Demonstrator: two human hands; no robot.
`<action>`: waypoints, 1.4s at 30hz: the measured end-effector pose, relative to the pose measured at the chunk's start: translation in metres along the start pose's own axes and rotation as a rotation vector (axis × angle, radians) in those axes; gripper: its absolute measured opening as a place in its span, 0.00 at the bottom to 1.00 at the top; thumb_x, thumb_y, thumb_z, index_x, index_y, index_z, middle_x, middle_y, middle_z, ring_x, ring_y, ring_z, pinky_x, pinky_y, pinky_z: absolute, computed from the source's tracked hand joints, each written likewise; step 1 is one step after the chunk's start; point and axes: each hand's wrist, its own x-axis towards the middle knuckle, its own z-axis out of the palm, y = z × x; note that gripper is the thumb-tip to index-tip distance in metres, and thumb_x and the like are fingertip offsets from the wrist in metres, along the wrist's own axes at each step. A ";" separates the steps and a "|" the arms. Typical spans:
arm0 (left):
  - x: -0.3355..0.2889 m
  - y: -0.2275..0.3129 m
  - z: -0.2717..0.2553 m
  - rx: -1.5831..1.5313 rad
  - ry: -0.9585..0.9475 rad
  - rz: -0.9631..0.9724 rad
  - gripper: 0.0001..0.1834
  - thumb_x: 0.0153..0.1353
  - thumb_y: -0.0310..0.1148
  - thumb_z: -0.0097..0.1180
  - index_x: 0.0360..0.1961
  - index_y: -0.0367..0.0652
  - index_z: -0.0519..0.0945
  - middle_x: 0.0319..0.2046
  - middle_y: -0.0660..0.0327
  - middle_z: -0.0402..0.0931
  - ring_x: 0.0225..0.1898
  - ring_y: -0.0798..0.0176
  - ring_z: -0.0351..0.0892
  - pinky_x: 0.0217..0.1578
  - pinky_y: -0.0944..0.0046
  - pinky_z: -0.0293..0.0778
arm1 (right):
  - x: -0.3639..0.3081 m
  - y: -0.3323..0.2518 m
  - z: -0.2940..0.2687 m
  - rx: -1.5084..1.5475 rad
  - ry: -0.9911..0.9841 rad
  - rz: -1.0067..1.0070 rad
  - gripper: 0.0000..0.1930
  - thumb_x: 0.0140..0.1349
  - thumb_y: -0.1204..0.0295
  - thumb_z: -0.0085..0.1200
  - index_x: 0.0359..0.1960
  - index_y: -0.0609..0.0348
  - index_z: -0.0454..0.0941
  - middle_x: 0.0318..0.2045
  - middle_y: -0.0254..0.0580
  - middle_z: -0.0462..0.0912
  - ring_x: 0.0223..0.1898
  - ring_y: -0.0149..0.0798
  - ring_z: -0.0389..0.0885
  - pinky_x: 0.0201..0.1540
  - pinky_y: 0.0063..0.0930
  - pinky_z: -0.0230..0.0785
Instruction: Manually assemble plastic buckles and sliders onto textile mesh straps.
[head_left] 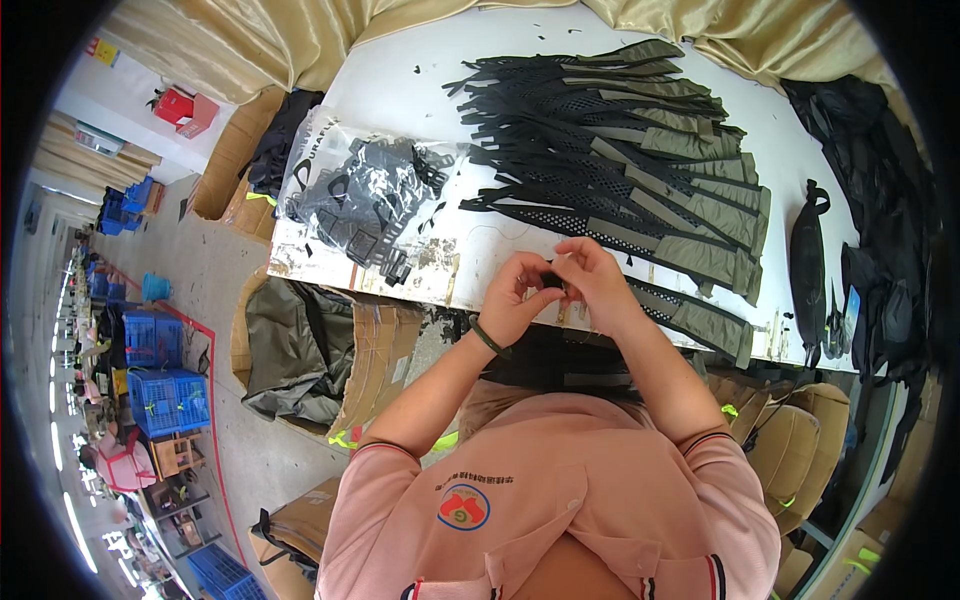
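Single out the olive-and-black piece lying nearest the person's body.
The lowest piece in the picture, beside the right hand; the other pieces overlap in a row beyond it.

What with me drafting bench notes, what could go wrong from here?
The small black piece pinched between the bare left hand and right hand could drop, being near the white table's front edge.

The black plastic buckles, bunched with a clear plastic bag near that edge, might slide into the open brown cardboard box below.

The long grey-green fabric and black mesh strips overlap, so pulling one could drag others.
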 end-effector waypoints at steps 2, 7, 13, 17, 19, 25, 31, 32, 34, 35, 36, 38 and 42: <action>-0.003 -0.008 -0.009 0.157 -0.112 -0.007 0.15 0.54 0.16 0.56 0.41 0.40 0.70 0.37 0.65 0.70 0.38 0.73 0.71 0.40 0.73 0.68 | -0.002 -0.009 0.001 0.151 -0.086 0.164 0.08 0.57 0.71 0.56 0.35 0.60 0.73 0.24 0.30 0.73 0.26 0.23 0.69 0.28 0.17 0.63; -0.011 0.009 -0.003 0.105 -0.170 -0.114 0.12 0.54 0.20 0.57 0.39 0.40 0.71 0.33 0.66 0.70 0.31 0.72 0.71 0.32 0.73 0.70 | 0.004 -0.008 -0.006 -0.350 -0.123 0.046 0.10 0.61 0.68 0.52 0.32 0.63 0.77 0.29 0.33 0.77 0.29 0.23 0.71 0.31 0.20 0.65; -0.051 0.031 -0.064 0.340 -0.218 -0.471 0.16 0.53 0.26 0.61 0.42 0.40 0.72 0.34 0.60 0.69 0.32 0.67 0.73 0.31 0.70 0.71 | 0.023 -0.022 -0.060 -1.295 0.319 -0.763 0.11 0.46 0.73 0.60 0.34 0.56 0.79 0.28 0.40 0.73 0.36 0.46 0.72 0.39 0.36 0.65; -0.024 0.030 -0.075 1.033 -0.041 -0.047 0.22 0.49 0.30 0.64 0.47 0.43 0.73 0.41 0.52 0.69 0.39 0.52 0.74 0.37 0.61 0.73 | 0.029 -0.006 -0.087 -1.504 0.394 -0.676 0.13 0.45 0.72 0.61 0.35 0.53 0.78 0.32 0.38 0.72 0.40 0.43 0.69 0.41 0.35 0.60; 0.009 0.022 -0.067 1.102 -0.050 0.214 0.22 0.48 0.31 0.63 0.47 0.46 0.74 0.45 0.50 0.69 0.48 0.46 0.69 0.49 0.54 0.67 | 0.031 -0.006 -0.084 -1.537 0.400 -0.691 0.12 0.45 0.72 0.61 0.34 0.53 0.78 0.32 0.37 0.72 0.41 0.42 0.69 0.41 0.34 0.59; 0.076 -0.012 -0.076 1.469 -0.280 0.412 0.16 0.46 0.29 0.61 0.40 0.45 0.77 0.49 0.55 0.69 0.57 0.47 0.61 0.56 0.49 0.56 | 0.007 -0.016 -0.086 -1.487 0.209 -0.681 0.08 0.46 0.74 0.59 0.29 0.56 0.74 0.28 0.40 0.76 0.35 0.44 0.74 0.41 0.35 0.61; 0.063 0.008 -0.074 1.216 -0.449 0.169 0.06 0.54 0.30 0.57 0.33 0.42 0.79 0.25 0.57 0.77 0.29 0.57 0.77 0.34 0.61 0.72 | -0.043 -0.055 -0.124 -1.028 -0.029 -0.206 0.12 0.48 0.77 0.60 0.34 0.62 0.74 0.32 0.47 0.80 0.38 0.52 0.77 0.40 0.35 0.69; 0.058 0.011 -0.075 1.102 -0.459 0.036 0.06 0.55 0.30 0.57 0.33 0.40 0.78 0.24 0.57 0.77 0.26 0.59 0.76 0.31 0.62 0.72 | -0.046 -0.054 -0.133 -1.019 -0.026 -0.140 0.12 0.47 0.79 0.59 0.35 0.62 0.75 0.31 0.48 0.79 0.37 0.52 0.78 0.40 0.36 0.69; 0.048 0.013 -0.074 0.873 -0.440 -0.222 0.06 0.57 0.28 0.56 0.33 0.37 0.78 0.21 0.59 0.76 0.21 0.68 0.74 0.25 0.68 0.70 | -0.047 -0.046 -0.146 -1.222 0.022 -0.114 0.12 0.46 0.79 0.60 0.35 0.62 0.75 0.32 0.48 0.80 0.39 0.52 0.77 0.41 0.36 0.69; 0.044 0.014 -0.073 0.874 -0.438 -0.226 0.06 0.57 0.28 0.56 0.33 0.37 0.78 0.21 0.59 0.76 0.21 0.68 0.74 0.25 0.68 0.70 | -0.048 -0.042 -0.149 -1.426 0.073 -0.089 0.13 0.46 0.78 0.60 0.36 0.61 0.76 0.34 0.47 0.80 0.40 0.52 0.77 0.42 0.36 0.69; 0.040 0.015 -0.072 0.796 -0.402 -0.335 0.05 0.57 0.27 0.56 0.33 0.37 0.78 0.21 0.61 0.76 0.22 0.70 0.73 0.25 0.69 0.70 | -0.048 -0.048 -0.128 -1.582 0.157 -0.156 0.16 0.45 0.76 0.61 0.38 0.60 0.77 0.38 0.47 0.79 0.43 0.53 0.75 0.46 0.37 0.67; 0.034 0.019 -0.067 0.722 -0.350 -0.461 0.04 0.57 0.25 0.56 0.32 0.35 0.78 0.21 0.63 0.75 0.22 0.73 0.72 0.24 0.72 0.69 | -0.036 -0.040 -0.089 -1.348 0.163 -0.444 0.20 0.45 0.73 0.62 0.43 0.61 0.76 0.42 0.49 0.77 0.47 0.53 0.73 0.51 0.38 0.65; 0.027 0.018 -0.045 0.399 -0.327 -0.377 0.04 0.58 0.24 0.54 0.35 0.36 0.75 0.24 0.63 0.76 0.22 0.73 0.73 0.25 0.72 0.71 | 0.000 0.004 -0.008 -0.726 -0.243 -0.420 0.18 0.55 0.72 0.55 0.48 0.61 0.72 0.43 0.51 0.77 0.46 0.50 0.75 0.50 0.34 0.66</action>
